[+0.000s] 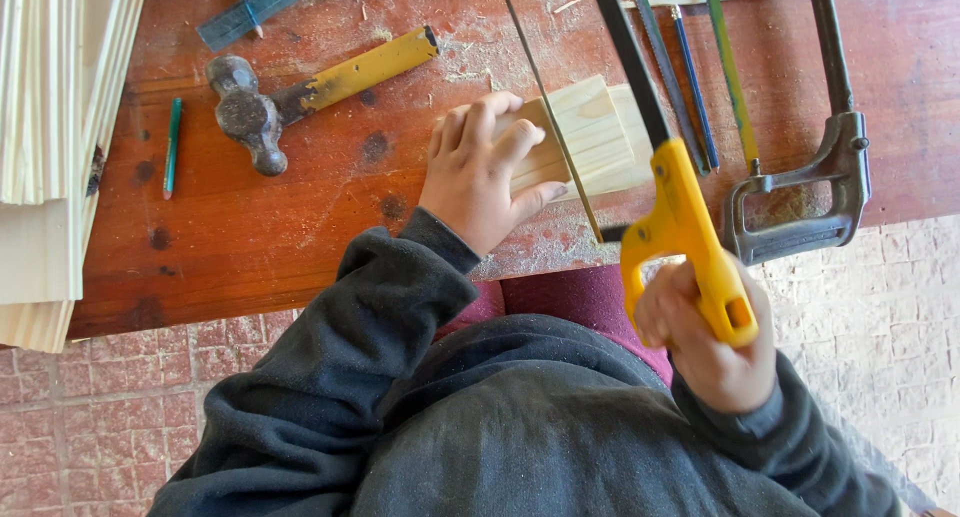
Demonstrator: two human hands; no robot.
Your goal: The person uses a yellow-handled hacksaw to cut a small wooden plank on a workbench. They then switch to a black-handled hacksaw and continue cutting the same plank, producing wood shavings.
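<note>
Here, a person in a dark grey sweatshirt works at a reddish wooden desk [250, 237], seen from above by a head-worn camera. The left hand [478, 172] lies flat with fingers spread and pressing on a pale wooden block [590, 137] that sits near the desk's front edge, holding it down; the hand is not curled around it but laid over its left part. The right hand [705, 337] is wrapped tight around the yellow handle of a hacksaw [680, 217], off the desk's edge and nearer the body. The saw's thin blade [550, 107] runs away from that hand, up and to the left across the block, just beside the left hand's fingertips [535, 132]; its long axis lies roughly along the line from the right hand to the far side of the desk, crossing the block's grain. The block therefore lies ahead and left of the sawing hand, with the left hand the nearer of the two. Sawdust is scattered around the block. A ball-peen hammer [290, 97] with a yellow handle lies well to the left, a green pencil [172, 147] beyond it, a second, grey saw frame [800, 197] to the right, and pale boards [50, 127] are stacked at the desk's left end
</note>
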